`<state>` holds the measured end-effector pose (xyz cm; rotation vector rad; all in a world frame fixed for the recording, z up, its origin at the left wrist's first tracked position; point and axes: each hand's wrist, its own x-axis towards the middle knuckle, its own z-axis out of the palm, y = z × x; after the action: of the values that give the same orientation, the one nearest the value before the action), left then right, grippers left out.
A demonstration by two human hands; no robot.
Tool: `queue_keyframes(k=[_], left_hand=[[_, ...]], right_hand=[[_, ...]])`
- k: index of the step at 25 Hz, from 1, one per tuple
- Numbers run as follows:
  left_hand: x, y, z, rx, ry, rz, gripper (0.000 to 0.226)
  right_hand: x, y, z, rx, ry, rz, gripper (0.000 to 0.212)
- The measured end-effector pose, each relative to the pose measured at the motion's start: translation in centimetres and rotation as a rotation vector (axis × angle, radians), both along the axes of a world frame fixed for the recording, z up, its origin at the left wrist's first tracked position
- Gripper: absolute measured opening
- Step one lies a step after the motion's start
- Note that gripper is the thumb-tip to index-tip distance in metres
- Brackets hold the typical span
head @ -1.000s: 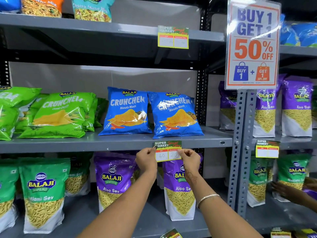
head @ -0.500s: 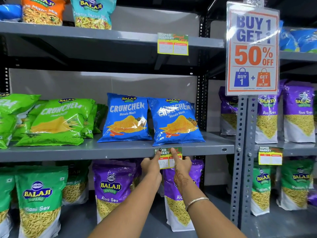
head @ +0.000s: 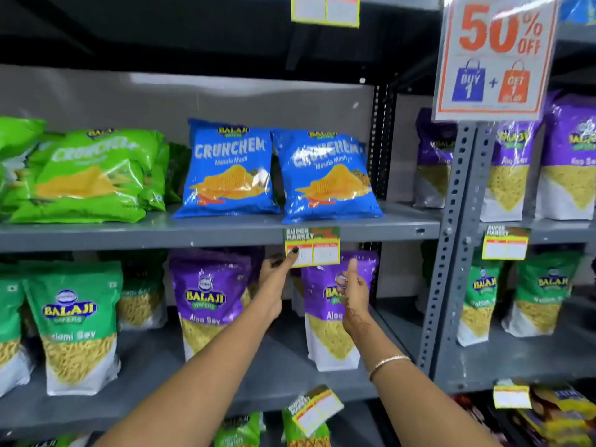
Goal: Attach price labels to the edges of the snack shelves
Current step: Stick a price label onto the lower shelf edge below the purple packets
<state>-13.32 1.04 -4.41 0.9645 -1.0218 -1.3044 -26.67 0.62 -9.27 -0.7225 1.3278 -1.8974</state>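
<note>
Price label (head: 312, 246) stuck on front edge of grey middle shelf (head: 193, 235), just below right-hand blue Crunchem bag (head: 325, 179). Left hand (head: 277, 272) reaching up, one fingertip pressed on label's lower left corner, other fingers curled, gripping nothing. Right hand (head: 353, 291) just below label's right corner, apart from it, thumb raised, fingers loosely curled, empty. Bangle (head: 388, 364) on right wrist.

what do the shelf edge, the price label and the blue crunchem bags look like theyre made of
Shelf edge: likely painted sheet metal, matte grey, with a folded lip and a perforated upright beside it.
Price label: seems to be printed paper or thin card, flat; whether it is laminated can't be told. The left hand touches it with a fingertip.
Blue Crunchem bags: glossy plastic film, going by the crinkles and bright glare streaks.
</note>
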Motion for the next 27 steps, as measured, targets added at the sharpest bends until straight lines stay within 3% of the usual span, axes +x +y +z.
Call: queue_keyframes(k=[4,6,8,10,13,16,18,20,24,27], left_hand=[[3.0,1.0,-11.8,0.373,-0.373,-0.314,0.009],[3.7,1.8,-18.3,0.564,-0.492,-0.416,0.016],[3.2,2.3,-23.0,0.697,-0.451,-0.383,0.020],[2.2,1.6,-26.7,0.732,-0.394,-0.303,0.027],[0.2,0.5,-29.2,0.659,-0.318,-0.146,0.020],[-0.4,1.2,-29.5,0.511,-0.361,0.096,0.027],[-0.6,1.5,-29.4,0.440,-0.385,0.113,0.022],[-1.0,1.2,-29.3,0.410,-0.397,0.109,0.006],[-2.5,1.1,-29.5,0.487,-0.427,0.190,0.023],[-2.9,1.0,-29.4,0.497,-0.402,0.200,0.026]], right_hand=[[-2.4,1.9,-11.7,0.455,0.531,0.044,0.008],[-2.7,2.4,-15.7,0.566,0.761,0.148,0.008],[-2.3,1.9,-18.6,0.560,0.928,0.249,0.006],[-1.9,1.0,-20.7,0.519,1.010,0.278,0.017],[-1.8,0.8,-21.9,0.484,0.942,0.230,0.033],[-1.7,2.9,-22.2,0.441,0.788,0.221,0.016],[-2.1,4.1,-22.7,0.403,0.718,0.151,0.007],[-2.8,4.3,-23.0,0.388,0.661,0.092,0.013],[-3.4,3.2,-22.7,0.436,0.596,0.060,0.016],[-3.4,3.0,-22.9,0.445,0.617,0.041,0.006]])
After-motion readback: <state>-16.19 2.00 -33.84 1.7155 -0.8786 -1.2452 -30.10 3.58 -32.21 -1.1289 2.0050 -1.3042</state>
